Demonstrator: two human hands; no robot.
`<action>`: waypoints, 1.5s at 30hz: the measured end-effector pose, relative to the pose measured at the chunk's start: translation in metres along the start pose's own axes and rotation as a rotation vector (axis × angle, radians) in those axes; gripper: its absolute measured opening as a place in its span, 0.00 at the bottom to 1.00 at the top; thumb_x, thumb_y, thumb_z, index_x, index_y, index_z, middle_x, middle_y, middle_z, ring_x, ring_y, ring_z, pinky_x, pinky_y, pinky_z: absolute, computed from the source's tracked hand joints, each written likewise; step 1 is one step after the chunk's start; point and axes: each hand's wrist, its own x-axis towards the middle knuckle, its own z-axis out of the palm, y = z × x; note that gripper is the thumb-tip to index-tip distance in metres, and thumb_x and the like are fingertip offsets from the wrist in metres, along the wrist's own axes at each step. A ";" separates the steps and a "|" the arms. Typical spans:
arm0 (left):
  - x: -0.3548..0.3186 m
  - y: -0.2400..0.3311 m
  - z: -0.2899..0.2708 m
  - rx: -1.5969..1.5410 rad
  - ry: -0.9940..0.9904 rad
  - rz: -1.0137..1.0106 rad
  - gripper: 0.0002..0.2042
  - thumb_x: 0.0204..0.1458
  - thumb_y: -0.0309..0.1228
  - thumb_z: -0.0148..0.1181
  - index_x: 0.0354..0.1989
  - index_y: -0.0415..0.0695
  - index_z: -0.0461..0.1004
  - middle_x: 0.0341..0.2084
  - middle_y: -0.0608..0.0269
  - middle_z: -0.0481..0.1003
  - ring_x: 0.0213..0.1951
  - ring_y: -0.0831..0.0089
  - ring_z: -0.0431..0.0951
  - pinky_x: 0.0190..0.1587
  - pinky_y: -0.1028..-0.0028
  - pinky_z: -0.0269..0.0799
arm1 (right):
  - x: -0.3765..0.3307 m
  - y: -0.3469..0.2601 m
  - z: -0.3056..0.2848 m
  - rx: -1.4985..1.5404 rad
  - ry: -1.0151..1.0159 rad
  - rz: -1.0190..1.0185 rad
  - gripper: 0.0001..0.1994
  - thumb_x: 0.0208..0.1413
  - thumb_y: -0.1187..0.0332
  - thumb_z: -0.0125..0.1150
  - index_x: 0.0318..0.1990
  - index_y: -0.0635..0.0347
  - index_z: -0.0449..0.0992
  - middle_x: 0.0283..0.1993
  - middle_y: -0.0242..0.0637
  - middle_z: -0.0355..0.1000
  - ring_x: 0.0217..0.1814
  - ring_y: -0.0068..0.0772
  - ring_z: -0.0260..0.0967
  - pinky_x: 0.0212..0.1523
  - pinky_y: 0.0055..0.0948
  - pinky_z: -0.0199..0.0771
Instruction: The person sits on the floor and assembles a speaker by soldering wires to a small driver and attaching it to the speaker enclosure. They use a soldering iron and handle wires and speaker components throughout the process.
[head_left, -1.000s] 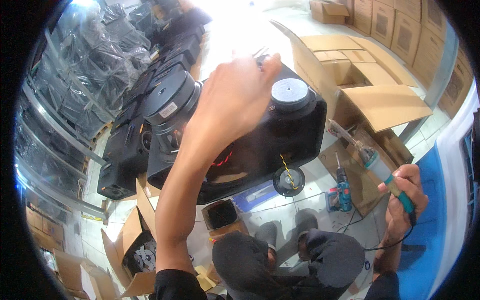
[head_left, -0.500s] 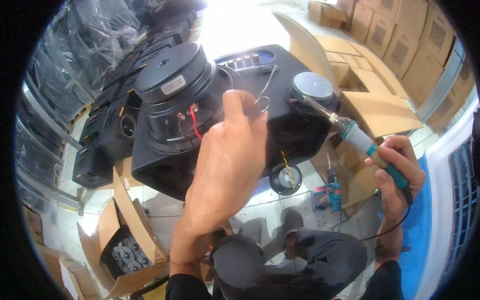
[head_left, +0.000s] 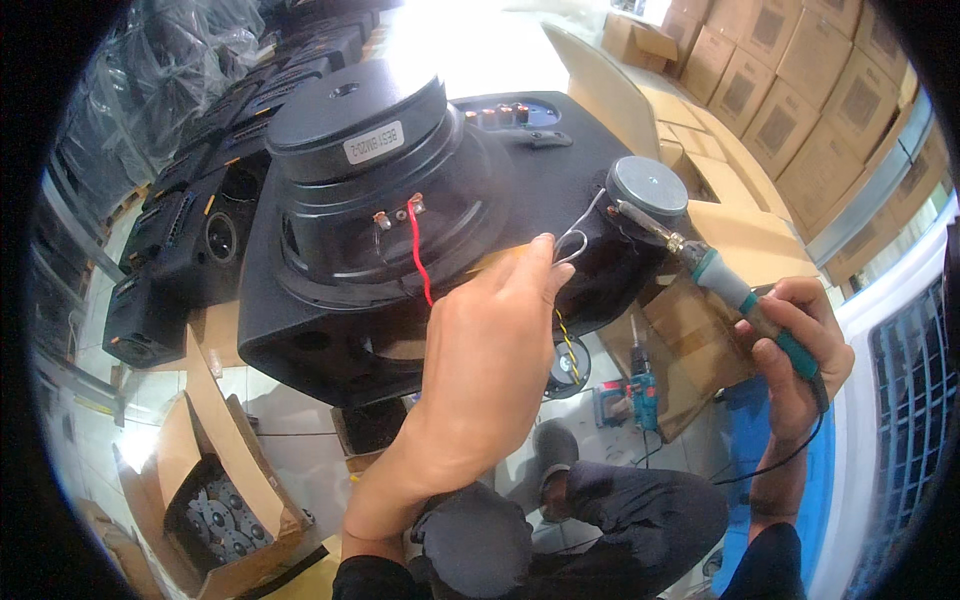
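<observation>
The left hand (head_left: 480, 370) covers part of the speaker cabinet (head_left: 300, 330) at centre frame, its grip pinching a thin wire loop (head_left: 572, 243). The right hand (head_left: 795, 350), at the right edge, is clenched around a soldering iron (head_left: 715, 280); its long axis runs diagonally, tip pointing up-left at the small driver (head_left: 650, 187). The large woofer (head_left: 370, 170) sits upper centre, cardboard boxes (head_left: 760, 90) beyond.

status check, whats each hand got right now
Left hand pinching thin solder wire at its fingers. Right hand gripping soldering iron, tip at small tweeter. Big woofer with red wire alongside, nothing blocking.
</observation>
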 end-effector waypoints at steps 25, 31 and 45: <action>0.000 -0.004 0.007 -0.102 -0.042 -0.072 0.06 0.61 0.26 0.60 0.41 0.35 0.74 0.27 0.41 0.78 0.31 0.43 0.79 0.32 0.57 0.71 | 0.010 -0.001 0.004 0.026 -0.009 -0.003 0.11 0.55 0.77 0.66 0.44 0.74 0.81 0.47 0.47 0.71 0.42 0.37 0.77 0.42 0.31 0.84; 0.000 -0.009 0.010 -0.138 -0.043 -0.021 0.05 0.63 0.27 0.55 0.38 0.37 0.70 0.27 0.41 0.77 0.32 0.41 0.79 0.33 0.51 0.71 | 0.013 -0.003 0.002 0.014 -0.006 0.012 0.10 0.56 0.77 0.66 0.44 0.73 0.81 0.47 0.46 0.71 0.44 0.35 0.76 0.44 0.31 0.86; -0.001 -0.012 0.012 -0.156 -0.035 0.009 0.06 0.59 0.25 0.61 0.38 0.35 0.73 0.31 0.40 0.79 0.35 0.41 0.80 0.35 0.54 0.74 | 0.015 0.005 -0.003 -0.011 -0.033 -0.017 0.11 0.56 0.80 0.61 0.46 0.71 0.81 0.47 0.46 0.70 0.43 0.35 0.75 0.42 0.30 0.85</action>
